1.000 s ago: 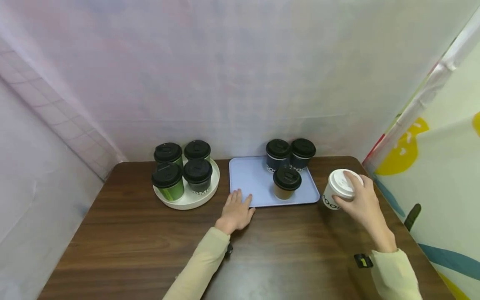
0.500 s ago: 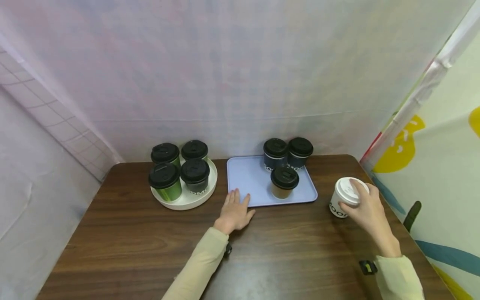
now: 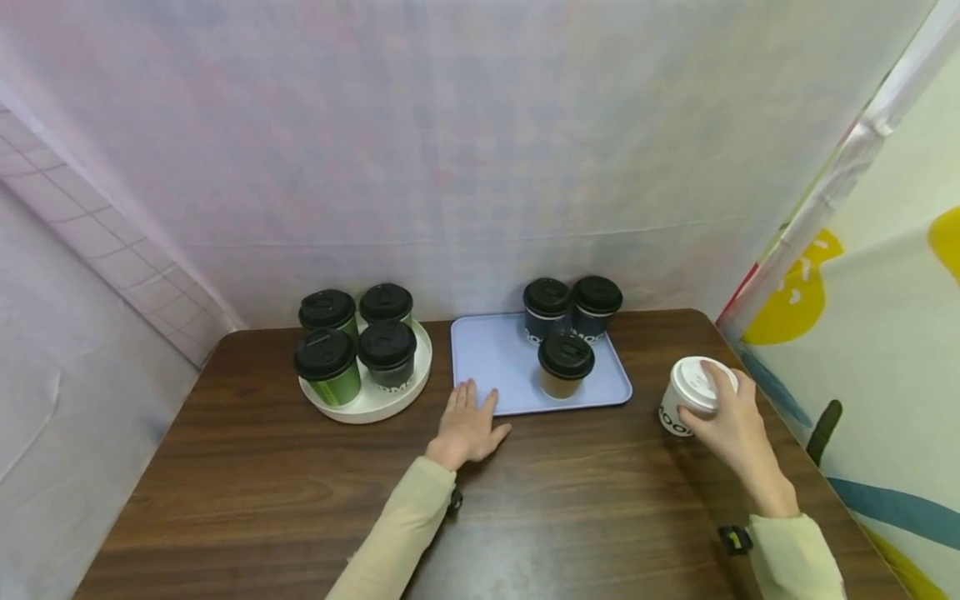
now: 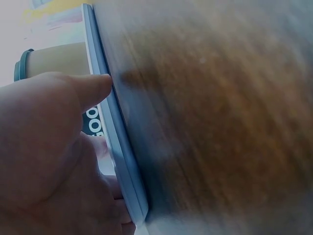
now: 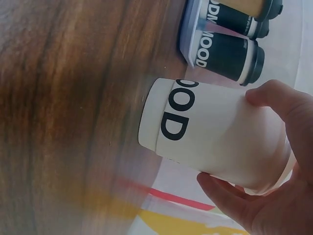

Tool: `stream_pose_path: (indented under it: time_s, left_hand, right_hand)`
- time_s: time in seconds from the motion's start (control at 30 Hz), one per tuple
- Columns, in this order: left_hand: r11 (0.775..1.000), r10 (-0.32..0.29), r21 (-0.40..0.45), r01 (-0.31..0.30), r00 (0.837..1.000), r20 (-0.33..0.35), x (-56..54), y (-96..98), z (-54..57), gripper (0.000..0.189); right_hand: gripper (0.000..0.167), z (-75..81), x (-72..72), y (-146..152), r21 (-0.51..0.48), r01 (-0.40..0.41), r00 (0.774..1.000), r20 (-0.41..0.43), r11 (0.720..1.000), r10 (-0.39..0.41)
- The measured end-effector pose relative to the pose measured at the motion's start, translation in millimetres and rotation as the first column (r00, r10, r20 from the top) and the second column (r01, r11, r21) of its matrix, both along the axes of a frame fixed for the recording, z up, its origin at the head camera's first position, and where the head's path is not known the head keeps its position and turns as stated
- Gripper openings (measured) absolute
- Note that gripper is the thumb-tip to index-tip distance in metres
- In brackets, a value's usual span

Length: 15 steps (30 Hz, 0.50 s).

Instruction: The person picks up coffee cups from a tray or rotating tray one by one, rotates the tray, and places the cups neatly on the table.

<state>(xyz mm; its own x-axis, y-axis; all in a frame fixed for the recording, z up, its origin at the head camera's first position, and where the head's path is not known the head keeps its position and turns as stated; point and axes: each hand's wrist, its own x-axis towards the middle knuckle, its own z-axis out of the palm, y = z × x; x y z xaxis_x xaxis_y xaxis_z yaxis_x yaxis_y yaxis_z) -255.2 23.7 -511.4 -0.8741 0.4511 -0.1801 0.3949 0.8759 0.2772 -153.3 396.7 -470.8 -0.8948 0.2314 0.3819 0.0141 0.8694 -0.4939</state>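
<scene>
My right hand (image 3: 731, 425) grips a white paper coffee cup (image 5: 215, 127) with a white lid, thumb and fingers round its upper part. The cup stands upright at the right side of the table, right of the light blue tray (image 3: 487, 350). My left hand (image 3: 465, 425) lies spread at the tray's front left edge, fingers straight over the rim; in the left wrist view its thumb (image 4: 93, 88) is at the tray's edge. On the tray stand a brown cup (image 3: 561, 383) with a black lid and, behind it, two dark cups (image 3: 546, 323) with black lids.
A round white tray (image 3: 420, 379) left of the blue one carries several black-lidded cups, green (image 3: 341, 387) and dark grey (image 3: 393, 375). The brown wooden table (image 3: 300, 500) ends at a pale cloth wall (image 3: 450, 167) behind and a printed cloth (image 3: 892, 333) on the right.
The white cup, in my right hand, has shifted a little right and toward me, then stayed put over the last half second. My left hand has stayed at the tray's edge.
</scene>
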Motion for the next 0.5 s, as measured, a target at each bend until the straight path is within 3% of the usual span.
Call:
stream_pose_path:
  time_s: [0.17,0.33,0.4,0.5]
  left_hand:
    - [1.0,0.003,0.001,-0.003,1.0,-0.004,-2.0,-2.0,-1.2,0.071]
    - [1.0,-0.003,0.012,0.003,1.0,-0.005,-1.7,-2.0,-1.2,0.071]
    - [1.0,-0.005,0.014,0.005,1.0,-0.003,-0.7,-1.5,-0.5,0.071]
    - [1.0,-0.005,0.001,0.005,1.0,-0.011,1.8,-2.1,1.0,0.071]
  right_hand:
    - [0.083,2.0,-3.2,0.9,0.013,-0.013,1.0,0.002,1.0,0.013]
    - [0.113,8.4,1.5,5.6,0.092,0.017,1.0,0.01,0.996,-0.018]
    - [0.121,13.6,6.3,3.1,0.135,0.041,0.999,-0.021,0.99,-0.038]
    - [0.115,20.9,10.9,-14.9,0.186,0.036,0.991,-0.131,0.982,-0.011]
